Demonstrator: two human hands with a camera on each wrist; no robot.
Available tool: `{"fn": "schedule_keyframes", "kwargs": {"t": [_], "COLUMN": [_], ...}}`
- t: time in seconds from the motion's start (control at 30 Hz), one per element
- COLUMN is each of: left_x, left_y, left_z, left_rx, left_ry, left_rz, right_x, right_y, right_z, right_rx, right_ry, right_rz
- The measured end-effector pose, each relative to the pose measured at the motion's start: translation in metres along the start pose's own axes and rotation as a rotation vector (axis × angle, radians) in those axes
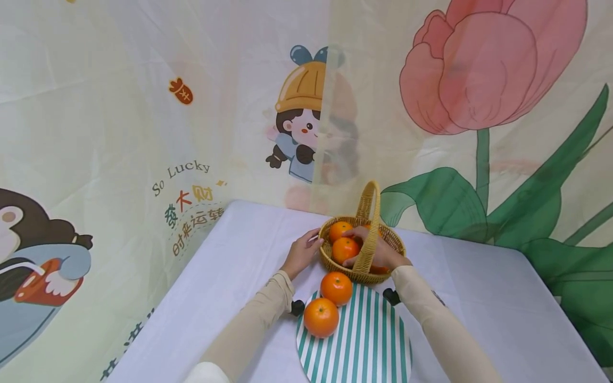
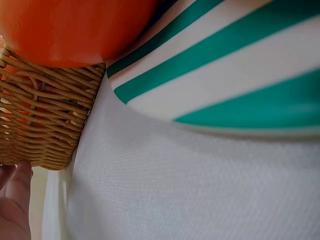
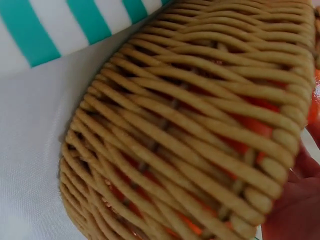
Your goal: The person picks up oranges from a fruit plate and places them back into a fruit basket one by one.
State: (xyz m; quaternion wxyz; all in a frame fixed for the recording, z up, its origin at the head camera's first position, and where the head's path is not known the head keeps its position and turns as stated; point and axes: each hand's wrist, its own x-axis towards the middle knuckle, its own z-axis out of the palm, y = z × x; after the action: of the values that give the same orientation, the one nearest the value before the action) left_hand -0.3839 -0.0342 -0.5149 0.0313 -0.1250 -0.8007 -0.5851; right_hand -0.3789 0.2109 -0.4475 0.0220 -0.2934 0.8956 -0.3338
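A wicker basket (image 1: 392,242) with a tall arched handle stands near the table's far edge and holds several oranges. My left hand (image 1: 301,252) holds its left rim; in the left wrist view, the fingers (image 2: 20,187) meet the woven side. Under the handle, my right hand (image 1: 378,250) reaches into the basket. Its fingers and thumb curl round an orange (image 1: 346,249), and the handle hides part of the hand. Another orange (image 1: 340,231) lies just behind. In the right wrist view, the weave hides most of the fruit.
Two oranges, a nearer one (image 1: 321,317) and a farther one (image 1: 337,288), sit on a round green-and-white striped board (image 1: 364,340) with dark side handles, in front of the basket. A white cloth (image 1: 479,298) covers the table. Printed curtains (image 1: 249,106) hang close behind and at the left.
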Motion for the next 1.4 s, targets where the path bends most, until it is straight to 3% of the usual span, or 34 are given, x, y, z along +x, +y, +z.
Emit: {"fn": "schedule_keyframes", "kwargs": {"t": [0.53, 0.87, 1.07, 1.2, 1.3, 1.4], "left_x": [-0.002, -0.004, -0.008, -0.009, -0.006, -0.003], "left_y": [0.006, 0.001, -0.001, -0.001, 0.000, 0.001], "left_z": [0.001, 0.003, 0.003, 0.003, 0.002, 0.000], "left_rx": [-0.025, -0.031, -0.019, -0.013, -0.016, -0.012], "left_ry": [0.002, -0.005, 0.001, 0.003, 0.001, -0.002], "left_rz": [-0.005, -0.008, -0.035, -0.036, -0.023, -0.016], "right_x": [-0.002, -0.005, -0.007, -0.008, -0.012, -0.022], "right_y": [0.000, 0.002, 0.004, 0.005, 0.005, 0.007], "right_z": [0.001, 0.001, 0.003, 0.000, -0.008, -0.018], "right_rx": [-0.095, -0.073, -0.058, -0.070, 0.026, 0.139], "right_ry": [-0.013, -0.007, 0.043, 0.117, 0.185, 0.242], "right_rz": [-0.089, -0.094, -0.100, -0.038, 0.062, 0.098]}}
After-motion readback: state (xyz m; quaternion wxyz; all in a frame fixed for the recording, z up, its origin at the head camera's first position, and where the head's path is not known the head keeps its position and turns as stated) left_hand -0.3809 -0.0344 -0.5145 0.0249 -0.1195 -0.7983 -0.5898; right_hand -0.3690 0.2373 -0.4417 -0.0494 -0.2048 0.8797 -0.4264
